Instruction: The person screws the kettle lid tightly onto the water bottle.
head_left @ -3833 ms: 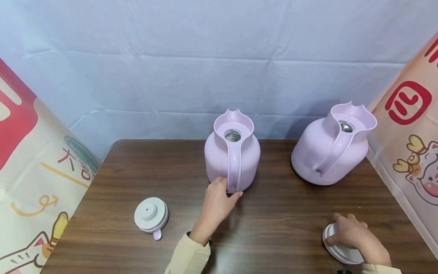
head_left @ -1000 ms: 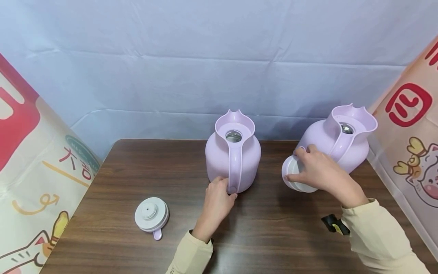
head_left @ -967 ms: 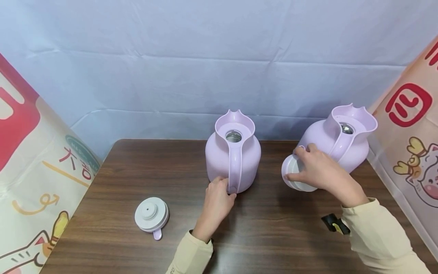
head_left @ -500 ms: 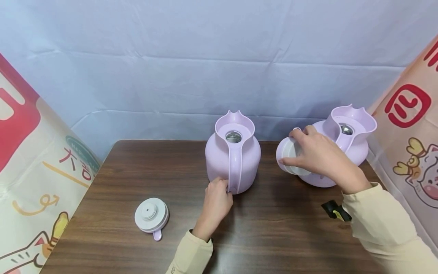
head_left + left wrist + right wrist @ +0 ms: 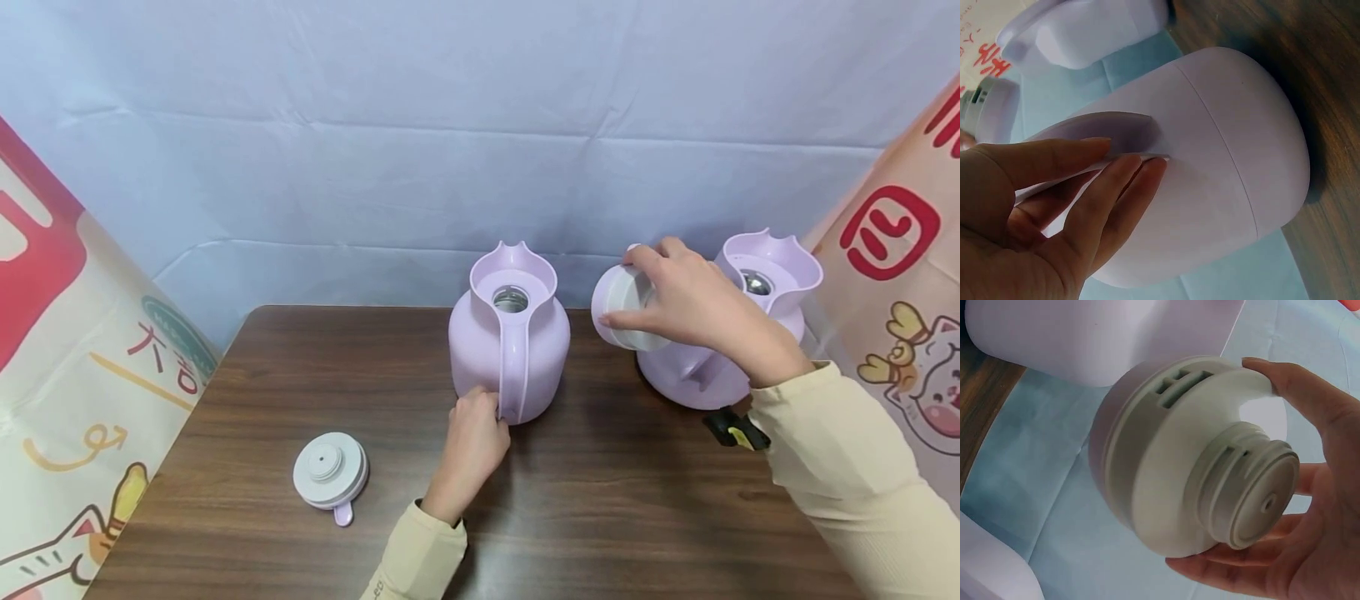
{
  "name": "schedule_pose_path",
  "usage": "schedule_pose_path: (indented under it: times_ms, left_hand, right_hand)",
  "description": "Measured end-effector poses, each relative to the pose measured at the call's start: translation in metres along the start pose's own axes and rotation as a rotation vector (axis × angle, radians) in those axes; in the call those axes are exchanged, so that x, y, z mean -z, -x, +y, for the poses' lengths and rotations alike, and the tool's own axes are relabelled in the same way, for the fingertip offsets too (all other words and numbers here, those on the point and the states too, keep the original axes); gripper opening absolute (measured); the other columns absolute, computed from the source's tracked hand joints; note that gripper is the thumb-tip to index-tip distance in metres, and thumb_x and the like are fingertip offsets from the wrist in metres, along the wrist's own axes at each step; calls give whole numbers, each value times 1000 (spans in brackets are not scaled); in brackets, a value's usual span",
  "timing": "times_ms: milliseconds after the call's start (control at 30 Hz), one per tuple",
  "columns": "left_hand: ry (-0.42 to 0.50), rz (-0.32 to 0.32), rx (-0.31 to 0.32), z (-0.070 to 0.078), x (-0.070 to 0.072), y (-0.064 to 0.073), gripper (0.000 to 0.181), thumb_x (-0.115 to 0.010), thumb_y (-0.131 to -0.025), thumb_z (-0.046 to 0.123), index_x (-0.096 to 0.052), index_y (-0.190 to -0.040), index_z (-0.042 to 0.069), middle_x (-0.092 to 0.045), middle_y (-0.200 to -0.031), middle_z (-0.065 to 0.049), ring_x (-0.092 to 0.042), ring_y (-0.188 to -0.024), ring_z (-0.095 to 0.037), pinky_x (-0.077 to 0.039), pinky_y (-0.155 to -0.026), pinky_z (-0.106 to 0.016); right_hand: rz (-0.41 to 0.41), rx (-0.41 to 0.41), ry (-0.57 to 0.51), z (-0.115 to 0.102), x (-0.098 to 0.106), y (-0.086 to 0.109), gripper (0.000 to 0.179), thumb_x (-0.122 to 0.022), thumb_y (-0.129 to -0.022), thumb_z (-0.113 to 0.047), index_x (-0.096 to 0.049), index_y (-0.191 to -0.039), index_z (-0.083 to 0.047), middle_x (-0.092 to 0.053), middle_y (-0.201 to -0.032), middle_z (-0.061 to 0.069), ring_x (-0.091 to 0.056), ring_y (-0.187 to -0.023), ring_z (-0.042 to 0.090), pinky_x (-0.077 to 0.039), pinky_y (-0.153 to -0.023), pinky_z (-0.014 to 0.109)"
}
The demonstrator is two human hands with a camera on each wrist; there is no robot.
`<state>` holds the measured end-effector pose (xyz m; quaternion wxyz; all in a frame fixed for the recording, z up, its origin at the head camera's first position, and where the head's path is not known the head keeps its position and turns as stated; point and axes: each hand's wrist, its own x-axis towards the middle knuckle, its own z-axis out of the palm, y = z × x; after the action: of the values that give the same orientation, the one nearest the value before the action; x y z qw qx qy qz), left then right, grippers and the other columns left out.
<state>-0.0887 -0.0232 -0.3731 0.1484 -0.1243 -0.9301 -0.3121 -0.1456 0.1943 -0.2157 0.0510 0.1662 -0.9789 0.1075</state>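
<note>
A lilac thermos jug [image 5: 476, 350] stands upright and lidless in the middle of the table, its mirrored mouth showing. My left hand [image 5: 472, 446] pinches the lower end of its handle [image 5: 1129, 134] between thumb and fingers. My right hand [image 5: 697, 300] holds a white and lilac lid [image 5: 1166, 462] up in the air, fingers and thumb spread round its rim. In the right wrist view the lid is tilted, its stepped plug facing the palm. Behind that hand is a second lidless lilac jug [image 5: 783, 262], partly hidden by the hand and forearm.
Another white lid [image 5: 330, 468] lies plug up on the wooden table [image 5: 285, 375] at the left, its lilac tab towards the near edge. A pale blue cloth [image 5: 420, 150] hangs behind, and printed sheets [image 5: 900, 333] flank both sides. A black strap piece [image 5: 735, 429] sits by the right cuff.
My right hand has picked up the lid from the table's right front and raised it towards the back, between the two jugs. My left hand stays at the handle, fingers drawn in closer.
</note>
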Motion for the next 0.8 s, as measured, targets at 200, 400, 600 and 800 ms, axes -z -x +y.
schedule_pose_path:
  times_ms: [200, 400, 600, 800]
  left_hand:
    - [-12, -18, 13, 0, -1, -1, 11, -59, -61, -9, -61, -60, 2, -52, -63, -7, -58, -65, -31, -45, -55, -41]
    - [-14, -17, 0, -1, -1, -2, 12, -59, -60, -10, -60, -59, 2, -50, -61, -6, -58, -63, -32, -45, -53, -40]
    - [-17, -29, 3, -1, -1, -3, 12, -58, -60, -10, -59, -58, 2, -50, -61, -6, -57, -63, -32, -44, -54, -40]
    - [-17, -32, 4, 0, 1, -3, 13, -59, -60, -10, -59, -57, 3, -51, -62, -6, -57, -63, -32, -45, -55, -40]
  right_hand:
    - [10, 3, -20, -5, 5, -9, 64, -73, -69, -42, -52, -116, -4, -48, -108, 27, -50, -87, 46, -40, -70, 53]
    - [10, 19, -44, -14, 12, -18, 66, -72, -70, -44, -51, -119, -4, -47, -110, 25, -48, -90, 45, -37, -76, 54]
    - [19, 46, -65, -23, 18, -26, 67, -72, -70, -42, -50, -120, -3, -47, -110, 24, -48, -90, 41, -38, -75, 52]
    - [25, 64, -79, -35, 22, -34, 66, -71, -71, -43, -50, -121, -5, -47, -112, 24, -47, -94, 39, -37, -78, 51]
